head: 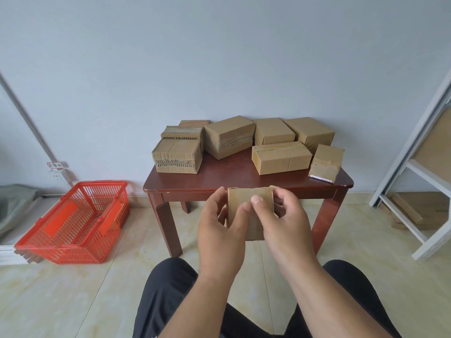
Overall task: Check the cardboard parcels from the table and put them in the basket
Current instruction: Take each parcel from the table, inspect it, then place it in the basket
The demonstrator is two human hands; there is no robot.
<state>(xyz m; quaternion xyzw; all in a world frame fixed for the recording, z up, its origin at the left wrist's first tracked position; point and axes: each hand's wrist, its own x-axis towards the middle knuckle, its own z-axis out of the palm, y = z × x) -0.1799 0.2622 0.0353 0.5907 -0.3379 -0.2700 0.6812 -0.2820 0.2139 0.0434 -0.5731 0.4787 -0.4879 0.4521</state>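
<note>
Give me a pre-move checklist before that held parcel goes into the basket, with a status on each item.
1. Held parcel gripped by both hands, left hand and right hand: ok.
2. Parcel lifted off the table: ok, it is held in front of the table's near edge.
3. Parcel faces checked for damage: cannot tell, only one face shows.
4. Red basket upright on the floor to the left, open at the top: ok.
5. Space left in the basket: ok, though it seems to hold something flat already.
6. Other parcels on the table sit clear of its near edge: ok.
</note>
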